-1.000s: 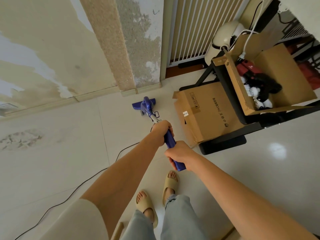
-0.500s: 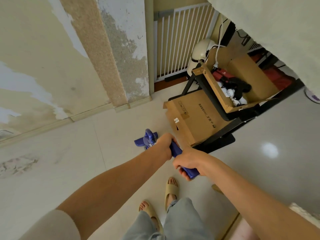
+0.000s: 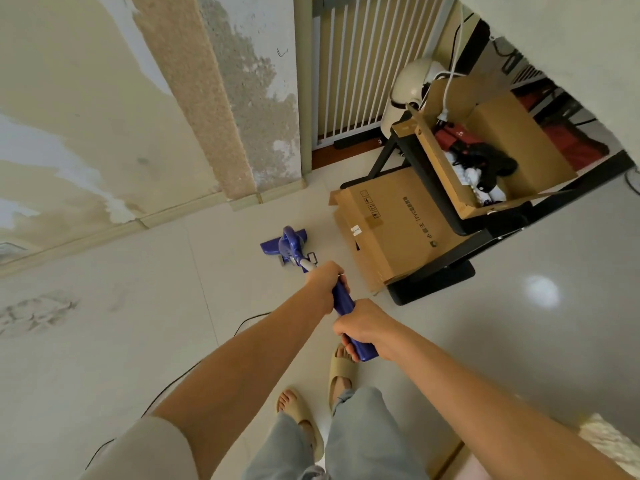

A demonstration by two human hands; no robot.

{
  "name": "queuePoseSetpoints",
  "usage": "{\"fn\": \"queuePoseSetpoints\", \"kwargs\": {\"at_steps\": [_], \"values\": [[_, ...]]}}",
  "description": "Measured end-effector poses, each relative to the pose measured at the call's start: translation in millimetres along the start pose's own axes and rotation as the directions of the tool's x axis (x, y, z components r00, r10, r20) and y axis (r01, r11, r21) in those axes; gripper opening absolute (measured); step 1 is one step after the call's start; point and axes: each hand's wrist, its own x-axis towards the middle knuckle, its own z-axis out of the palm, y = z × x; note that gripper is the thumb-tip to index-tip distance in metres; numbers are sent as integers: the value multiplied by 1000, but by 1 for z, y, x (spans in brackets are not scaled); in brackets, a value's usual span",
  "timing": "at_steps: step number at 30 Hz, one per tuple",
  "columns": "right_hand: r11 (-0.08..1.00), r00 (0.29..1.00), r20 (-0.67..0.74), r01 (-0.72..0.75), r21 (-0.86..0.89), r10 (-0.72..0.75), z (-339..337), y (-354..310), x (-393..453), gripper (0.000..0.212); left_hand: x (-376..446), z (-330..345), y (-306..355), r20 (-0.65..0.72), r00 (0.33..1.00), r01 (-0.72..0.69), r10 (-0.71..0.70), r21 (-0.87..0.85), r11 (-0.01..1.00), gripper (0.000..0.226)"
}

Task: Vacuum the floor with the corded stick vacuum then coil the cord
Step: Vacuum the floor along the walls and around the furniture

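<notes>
Two hands grip one blue stick vacuum (image 3: 341, 299): left hand (image 3: 323, 282) ahead, right hand (image 3: 363, 327) behind. One cord (image 3: 194, 367) trails leftward; two cardboard boxes (image 3: 391, 226) sit right.

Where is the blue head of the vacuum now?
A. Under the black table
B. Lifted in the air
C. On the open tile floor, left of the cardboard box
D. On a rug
C: the vacuum head sits on bare floor, left of the cardboard box.
</notes>
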Motion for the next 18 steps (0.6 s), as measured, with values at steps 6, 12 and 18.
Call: {"fn": "queuePoseSetpoints", "kwargs": {"at_steps": [6, 12, 18], "values": [[1000, 1000, 11, 27, -6, -27, 5, -20, 48, 7, 37, -7, 27, -26, 999, -20, 20, 2, 1000, 20], [998, 999, -26, 44, -36, -45, 11, -38, 87, 14, 70, -15, 52, -48, 998, -41, 43, 54, 998, 21], [998, 998, -12, 54, -39, -55, 0, -46, 99, 18, 81, -11, 65, -30, 1000, -7, 8, 44, 999, 18]]}}
